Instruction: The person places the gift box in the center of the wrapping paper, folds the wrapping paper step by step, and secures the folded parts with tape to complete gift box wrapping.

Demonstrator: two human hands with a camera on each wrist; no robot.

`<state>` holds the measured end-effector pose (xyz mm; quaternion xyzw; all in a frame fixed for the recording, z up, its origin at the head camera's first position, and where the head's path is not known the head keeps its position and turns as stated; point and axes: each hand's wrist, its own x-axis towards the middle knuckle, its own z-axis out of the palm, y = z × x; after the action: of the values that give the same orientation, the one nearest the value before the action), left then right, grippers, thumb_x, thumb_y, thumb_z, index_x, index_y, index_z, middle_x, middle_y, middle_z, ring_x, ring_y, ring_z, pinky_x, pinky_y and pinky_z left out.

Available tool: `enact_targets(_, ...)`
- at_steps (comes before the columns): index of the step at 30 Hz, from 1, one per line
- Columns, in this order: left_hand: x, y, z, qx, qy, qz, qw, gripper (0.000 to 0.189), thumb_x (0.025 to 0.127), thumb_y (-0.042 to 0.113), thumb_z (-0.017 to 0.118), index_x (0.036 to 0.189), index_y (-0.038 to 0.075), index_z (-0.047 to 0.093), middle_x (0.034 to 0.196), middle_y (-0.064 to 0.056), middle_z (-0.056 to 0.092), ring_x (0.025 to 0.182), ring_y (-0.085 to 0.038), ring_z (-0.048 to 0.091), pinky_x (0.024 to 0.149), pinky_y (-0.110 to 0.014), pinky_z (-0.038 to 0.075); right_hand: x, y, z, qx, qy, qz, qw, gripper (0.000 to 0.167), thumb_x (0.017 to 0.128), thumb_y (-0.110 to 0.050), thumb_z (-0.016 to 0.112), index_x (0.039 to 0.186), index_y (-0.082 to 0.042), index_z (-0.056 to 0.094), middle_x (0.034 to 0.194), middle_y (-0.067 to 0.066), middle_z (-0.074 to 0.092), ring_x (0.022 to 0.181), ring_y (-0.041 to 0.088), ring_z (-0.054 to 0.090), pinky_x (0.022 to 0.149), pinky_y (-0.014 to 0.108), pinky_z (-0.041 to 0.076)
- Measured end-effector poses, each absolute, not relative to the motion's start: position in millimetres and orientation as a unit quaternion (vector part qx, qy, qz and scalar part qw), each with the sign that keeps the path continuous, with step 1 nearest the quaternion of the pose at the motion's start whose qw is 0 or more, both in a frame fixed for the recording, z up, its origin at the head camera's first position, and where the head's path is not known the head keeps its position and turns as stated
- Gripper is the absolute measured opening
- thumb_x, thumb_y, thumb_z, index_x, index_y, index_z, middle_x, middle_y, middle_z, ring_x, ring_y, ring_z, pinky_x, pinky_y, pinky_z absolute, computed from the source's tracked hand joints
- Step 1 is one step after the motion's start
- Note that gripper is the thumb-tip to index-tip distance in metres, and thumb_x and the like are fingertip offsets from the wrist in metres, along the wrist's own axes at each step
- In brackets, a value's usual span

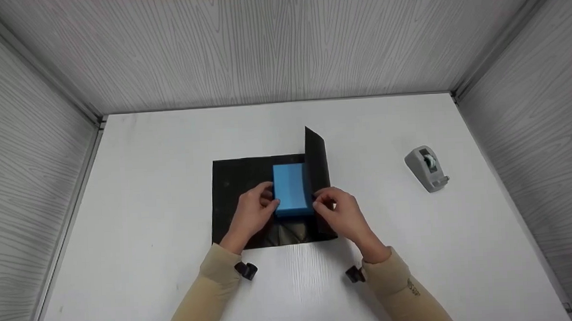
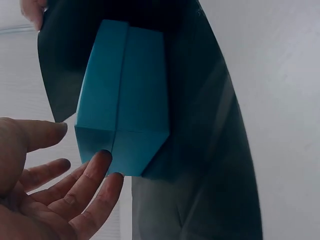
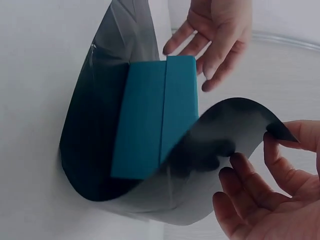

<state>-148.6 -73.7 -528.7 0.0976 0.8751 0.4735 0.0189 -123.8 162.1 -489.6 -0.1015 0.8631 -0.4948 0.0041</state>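
Observation:
A blue box lies on a sheet of glossy black paper on the white table. My right hand pinches the sheet's right edge between thumb and forefinger; that side curls up and over the box's right side, as the raised flap shows in the right wrist view. At the box's left side is my left hand, its fingers spread and loosely bent. In the left wrist view its fingertips overlap the near end of the box. Part of the box's right side is hidden under the flap.
A grey tape dispenser with a roll in it stands on the white table, off to the right. Wood-grain panels enclose the table at the back and on both sides.

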Motion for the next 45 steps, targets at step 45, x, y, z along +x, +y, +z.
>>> enact_targets(45, -178.3, -41.9, -511.4, 0.08, 0.899, 0.431, -0.009, 0.028, 0.097, 0.035, 0.063, 0.1, 0.01, 0.076, 0.087, 0.0, 0.069, 0.073, -0.013, 0.061, 0.069, -0.033, 0.051, -127.3, 134.2, -507.2, -0.15, 0.88, -0.451, -0.012, 0.009, 0.092, -0.008, 0.065, 0.084, -0.01, 0.068, 0.11, 0.011, 0.07, 0.098, 0.024, 0.065, 0.083, 0.039, 0.051)
